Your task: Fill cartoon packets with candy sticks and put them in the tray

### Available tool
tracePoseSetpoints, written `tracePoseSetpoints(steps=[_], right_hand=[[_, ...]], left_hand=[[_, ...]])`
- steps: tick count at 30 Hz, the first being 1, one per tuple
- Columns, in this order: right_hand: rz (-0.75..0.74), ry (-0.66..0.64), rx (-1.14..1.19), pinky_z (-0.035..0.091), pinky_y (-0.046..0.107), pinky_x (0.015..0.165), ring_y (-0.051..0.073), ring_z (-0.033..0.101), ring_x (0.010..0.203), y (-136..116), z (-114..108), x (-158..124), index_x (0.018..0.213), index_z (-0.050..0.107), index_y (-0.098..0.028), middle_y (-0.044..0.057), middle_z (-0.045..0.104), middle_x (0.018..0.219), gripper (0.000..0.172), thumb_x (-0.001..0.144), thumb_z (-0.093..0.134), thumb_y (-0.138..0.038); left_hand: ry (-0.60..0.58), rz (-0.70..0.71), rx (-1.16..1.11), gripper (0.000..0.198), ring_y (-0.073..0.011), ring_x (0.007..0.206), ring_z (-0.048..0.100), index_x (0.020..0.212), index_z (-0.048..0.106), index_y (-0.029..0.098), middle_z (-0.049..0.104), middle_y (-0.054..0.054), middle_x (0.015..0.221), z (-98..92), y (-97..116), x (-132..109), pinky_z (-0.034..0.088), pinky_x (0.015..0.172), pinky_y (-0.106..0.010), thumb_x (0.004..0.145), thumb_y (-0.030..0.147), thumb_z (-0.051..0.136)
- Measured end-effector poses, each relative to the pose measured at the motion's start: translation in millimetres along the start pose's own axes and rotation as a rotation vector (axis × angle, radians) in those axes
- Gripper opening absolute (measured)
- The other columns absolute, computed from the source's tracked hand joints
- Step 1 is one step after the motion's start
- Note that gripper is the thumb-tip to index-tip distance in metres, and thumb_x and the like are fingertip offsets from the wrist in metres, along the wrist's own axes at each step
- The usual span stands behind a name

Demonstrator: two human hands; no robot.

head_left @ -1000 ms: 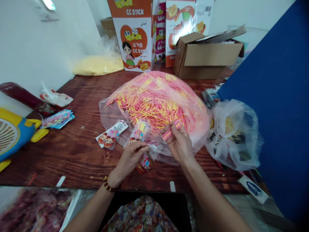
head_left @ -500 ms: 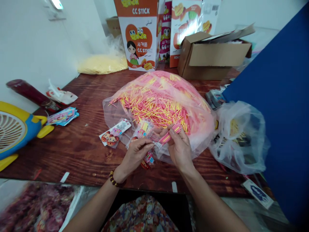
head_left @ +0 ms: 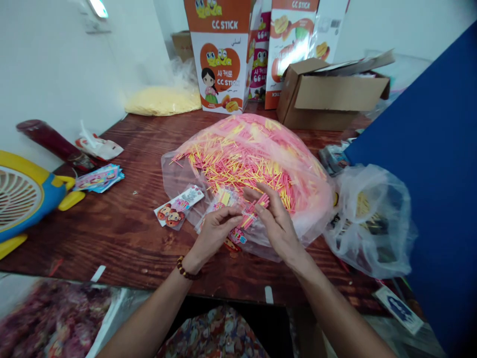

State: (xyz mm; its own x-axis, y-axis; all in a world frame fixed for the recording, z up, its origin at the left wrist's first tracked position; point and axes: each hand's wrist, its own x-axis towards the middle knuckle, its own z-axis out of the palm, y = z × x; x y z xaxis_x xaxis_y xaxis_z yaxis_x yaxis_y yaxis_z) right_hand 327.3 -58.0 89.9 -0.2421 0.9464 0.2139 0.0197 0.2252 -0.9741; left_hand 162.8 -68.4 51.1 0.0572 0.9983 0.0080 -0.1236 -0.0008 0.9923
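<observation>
My right hand (head_left: pixel 279 226) holds a small bundle of pink and yellow candy sticks (head_left: pixel 263 201) between its thumb and fingers. A clear strip (head_left: pixel 250 216) with pale print crosses the bundle. Thumb and fingertips of my left hand (head_left: pixel 216 228) are pinched at the strip's left end, close against the sticks. Just beyond both hands lies a big clear bag (head_left: pixel 298 149), open towards me and heaped with loose sticks (head_left: pixel 231 164). Printed packets, one holding yellow sticks (head_left: pixel 225 196), lie beside and partly under my left hand. Another printed packet (head_left: pixel 179 206) rests further left.
Cartons (head_left: pixel 223 74) and an opened brown box (head_left: pixel 335 94) line the back, near a bag of yellow sticks (head_left: pixel 162 101). At left are a toy-shaped fan (head_left: pixel 55 191), a dark red bottle (head_left: pixel 48 141) and printed sachets (head_left: pixel 99 178). A clear bag (head_left: pixel 372 219) and blue panel (head_left: pixel 417 149) stand right.
The bundle has turned more upright and moved slightly left and down. My right fingers have loosened and spread behind it. The clear strip now lies across the sticks rather than beside them.
</observation>
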Motion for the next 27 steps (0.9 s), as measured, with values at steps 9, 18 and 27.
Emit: tracePoseSetpoints(steps=[9, 18, 27], right_hand=[[-0.030, -0.183, -0.300, 0.054, 0.036, 0.088, 0.022, 0.066, 0.106, -1.3, -36.8, 8.8, 0.121, 0.064, -0.025, 0.006, 0.070, 0.116, 0.031, 0.093, 0.057, -0.036], [-0.141, -0.081, -0.286, 0.050, 0.032, 0.076, 0.019, 0.066, 0.080, -7.7, -30.7, 19.4, 0.081, 0.075, -0.023, 0.003, 0.073, 0.083, 0.013, 0.086, 0.068, -0.033], [0.186, -0.103, 0.039, 0.048, 0.026, 0.055, 0.012, 0.059, 0.053, 10.2, -3.6, 43.0, 0.072, 0.069, -0.019, -0.002, 0.065, 0.061, 0.014, 0.076, 0.070, -0.033]], left_hand=[[0.026, 0.073, -0.014, 0.022, -0.0135, 0.075, 0.062, 0.087, 0.075, 0.016, 0.071, -0.002, 0.082, 1.9, 1.4, 12.7, 0.051, 0.072, -0.025, 0.078, 0.037, 0.074], [0.057, 0.328, 0.209, 0.014, -0.0172, 0.089, 0.065, 0.090, 0.078, 0.019, 0.074, -0.006, 0.095, -3.1, 25.3, 4.2, 0.050, 0.085, -0.029, 0.087, 0.025, 0.065], [0.182, 0.172, 0.197, 0.019, -0.0150, 0.078, 0.061, 0.082, 0.075, 0.017, 0.070, -0.003, 0.084, -22.7, 25.9, 4.6, 0.048, 0.074, -0.025, 0.083, 0.035, 0.069]])
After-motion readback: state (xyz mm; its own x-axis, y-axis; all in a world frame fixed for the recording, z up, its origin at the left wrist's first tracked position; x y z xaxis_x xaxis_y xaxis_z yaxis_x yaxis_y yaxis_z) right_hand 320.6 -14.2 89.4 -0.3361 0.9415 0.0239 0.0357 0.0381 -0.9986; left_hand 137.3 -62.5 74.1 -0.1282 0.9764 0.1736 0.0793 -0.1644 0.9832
